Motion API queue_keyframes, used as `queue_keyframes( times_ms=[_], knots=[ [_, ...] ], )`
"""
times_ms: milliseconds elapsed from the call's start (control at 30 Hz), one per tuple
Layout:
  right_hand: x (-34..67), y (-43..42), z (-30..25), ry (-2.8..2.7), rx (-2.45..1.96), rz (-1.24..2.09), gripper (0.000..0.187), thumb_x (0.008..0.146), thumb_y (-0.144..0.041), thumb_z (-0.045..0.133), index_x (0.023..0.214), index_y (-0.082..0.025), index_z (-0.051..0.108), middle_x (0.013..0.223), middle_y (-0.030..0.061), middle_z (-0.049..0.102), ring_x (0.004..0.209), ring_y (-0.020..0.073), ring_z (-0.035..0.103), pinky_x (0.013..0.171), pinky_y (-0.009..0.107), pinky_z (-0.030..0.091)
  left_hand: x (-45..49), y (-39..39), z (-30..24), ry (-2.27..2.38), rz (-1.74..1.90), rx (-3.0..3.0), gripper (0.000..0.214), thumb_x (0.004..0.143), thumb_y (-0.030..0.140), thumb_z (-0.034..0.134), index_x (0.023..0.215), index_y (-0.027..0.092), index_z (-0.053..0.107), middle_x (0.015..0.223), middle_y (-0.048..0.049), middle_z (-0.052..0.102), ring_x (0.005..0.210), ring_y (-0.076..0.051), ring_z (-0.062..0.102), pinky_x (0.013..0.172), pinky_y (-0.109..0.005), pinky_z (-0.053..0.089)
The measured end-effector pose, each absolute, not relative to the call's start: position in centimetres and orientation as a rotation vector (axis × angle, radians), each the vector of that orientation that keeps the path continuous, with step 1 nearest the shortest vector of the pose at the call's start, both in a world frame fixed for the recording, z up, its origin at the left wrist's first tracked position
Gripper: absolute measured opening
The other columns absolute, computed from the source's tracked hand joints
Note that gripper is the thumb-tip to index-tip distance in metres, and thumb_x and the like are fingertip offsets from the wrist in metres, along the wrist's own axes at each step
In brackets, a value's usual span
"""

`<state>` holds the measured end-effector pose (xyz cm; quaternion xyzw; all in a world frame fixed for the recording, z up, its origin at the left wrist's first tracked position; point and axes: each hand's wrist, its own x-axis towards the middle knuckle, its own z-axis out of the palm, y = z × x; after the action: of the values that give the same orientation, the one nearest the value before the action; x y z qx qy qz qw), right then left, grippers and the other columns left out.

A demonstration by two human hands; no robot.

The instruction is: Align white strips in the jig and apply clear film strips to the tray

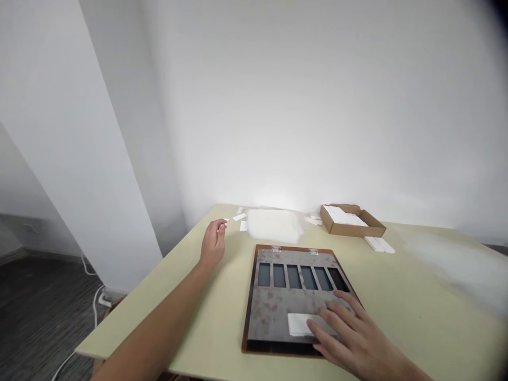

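Observation:
A grey metal plate (278, 307) with a row of dark rectangular slots lies on a brown board in front of me. My right hand (349, 338) rests flat on the plate's near right part, fingers spread, fingertips touching a small white pad (298, 324). My left hand (213, 244) is stretched out over the table's far left. Its fingers pinch a small white slip (225, 220).
The pale yellow table (416, 296) stands against a white wall. A heap of white material (273, 225) and loose white slips (239, 217) lie at the back. A cardboard box (351, 221) with white pieces sits back right, white strips (379, 244) beside it. Cables run across the floor at left.

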<state>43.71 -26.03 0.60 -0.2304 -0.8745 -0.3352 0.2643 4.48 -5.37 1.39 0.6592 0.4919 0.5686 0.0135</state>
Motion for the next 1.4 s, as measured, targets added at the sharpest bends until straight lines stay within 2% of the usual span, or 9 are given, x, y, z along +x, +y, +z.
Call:
queue_keyframes(
  times_ms=[167, 367, 467, 600, 700, 800, 933, 1133, 1400],
  knots=[
    [43.5, -26.4, 0.0, -2.298, -0.695, -0.847, 0.031, 0.087, -0.034, 0.078, 0.114, -0.022, 0.072, 0.097, 0.0062, 0.075, 0.088, 0.0247, 0.068, 0.106, 0.059, 0.048, 4.8, -5.6, 1.1, 1.56, 1.733, 2.072, 0.035, 0.103, 0.038, 0.064, 0.13, 0.017, 0.062, 0.13, -0.0107, 0.064, 0.111, -0.024, 0.067, 0.095, -0.045, 0.059],
    [43.5, -26.6, -0.2, -2.213, -0.773, -0.726, 0.025, 0.091, -0.033, 0.072, 0.112, -0.02, 0.073, 0.097, 0.0081, 0.077, 0.089, 0.0255, 0.068, 0.102, 0.054, 0.048, 3.2, -4.6, 2.8, 1.652, 1.559, 2.135, 0.037, 0.103, 0.038, 0.064, 0.133, 0.017, 0.061, 0.134, -0.0113, 0.062, 0.116, -0.026, 0.065, 0.098, -0.048, 0.058],
    [43.6, -26.6, 0.1, -2.172, -0.788, -0.728, 0.026, 0.094, -0.037, 0.069, 0.112, -0.018, 0.073, 0.093, 0.0087, 0.076, 0.087, 0.0263, 0.068, 0.098, 0.051, 0.048, -0.1, -3.8, 5.1, 1.726, 1.317, 2.162, 0.04, 0.102, 0.038, 0.065, 0.135, 0.017, 0.059, 0.135, -0.0116, 0.061, 0.116, -0.026, 0.065, 0.098, -0.048, 0.058],
    [43.6, -26.4, 0.4, -2.135, -0.773, -0.706, 0.027, 0.098, -0.039, 0.065, 0.109, -0.016, 0.073, 0.09, 0.0088, 0.076, 0.082, 0.0255, 0.069, 0.093, 0.049, 0.047, -4.8, -4.0, 7.4, 1.712, 0.741, 2.224, 0.04, 0.102, 0.038, 0.066, 0.136, 0.018, 0.059, 0.135, -0.0117, 0.062, 0.116, -0.026, 0.065, 0.098, -0.048, 0.059],
    [43.6, -26.2, 0.4, -2.102, -0.771, -0.703, 0.025, 0.1, -0.038, 0.062, 0.107, -0.017, 0.073, 0.088, 0.0077, 0.077, 0.08, 0.0241, 0.07, 0.091, 0.046, 0.048, -6.5, -4.4, 7.7, 1.66, 0.381, 2.237, 0.042, 0.101, 0.037, 0.067, 0.138, 0.019, 0.059, 0.137, -0.0119, 0.061, 0.118, -0.027, 0.065, 0.099, -0.049, 0.058],
    [43.5, -26.0, 0.5, -2.083, -0.769, -0.718, 0.025, 0.101, -0.039, 0.06, 0.105, -0.019, 0.073, 0.087, 0.0066, 0.077, 0.079, 0.0234, 0.071, 0.089, 0.045, 0.049, -6.5, -4.2, 7.3, 1.627, 0.192, 2.249, 0.043, 0.101, 0.037, 0.067, 0.14, 0.02, 0.058, 0.143, -0.0124, 0.058, 0.124, -0.029, 0.062, 0.103, -0.052, 0.056],
    [43.6, -25.7, 0.5, -2.075, -0.759, -0.733, 0.026, 0.102, -0.041, 0.059, 0.105, -0.02, 0.074, 0.086, 0.005, 0.078, 0.075, 0.0222, 0.071, 0.089, 0.044, 0.049, -5.6, -3.2, 6.6, 1.598, 0.09, 2.275, 0.044, 0.101, 0.037, 0.067, 0.14, 0.019, 0.057, 0.145, -0.0125, 0.056, 0.128, -0.03, 0.059, 0.106, -0.054, 0.053],
    [43.8, -25.6, 0.6, -2.082, -0.752, -0.739, 0.027, 0.101, -0.045, 0.061, 0.103, -0.021, 0.075, 0.086, 0.0041, 0.078, 0.073, 0.0215, 0.072, 0.087, 0.042, 0.05, -4.6, -2.5, 6.4, 1.562, 0.042, 2.294, 0.041, 0.101, 0.037, 0.067, 0.137, 0.018, 0.059, 0.14, -0.0119, 0.059, 0.124, -0.029, 0.062, 0.104, -0.052, 0.055],
    [43.5, -25.7, 1.1, -2.051, -0.756, -0.743, 0.031, 0.104, -0.046, 0.055, 0.099, -0.022, 0.074, 0.083, 0.0033, 0.078, 0.073, 0.021, 0.071, 0.089, 0.041, 0.047, -4.6, -1.9, 6.5, 1.592, -0.028, 2.271, 0.039, 0.101, 0.037, 0.067, 0.135, 0.018, 0.06, 0.136, -0.0114, 0.061, 0.119, -0.027, 0.064, 0.101, -0.05, 0.057]
  ],
)
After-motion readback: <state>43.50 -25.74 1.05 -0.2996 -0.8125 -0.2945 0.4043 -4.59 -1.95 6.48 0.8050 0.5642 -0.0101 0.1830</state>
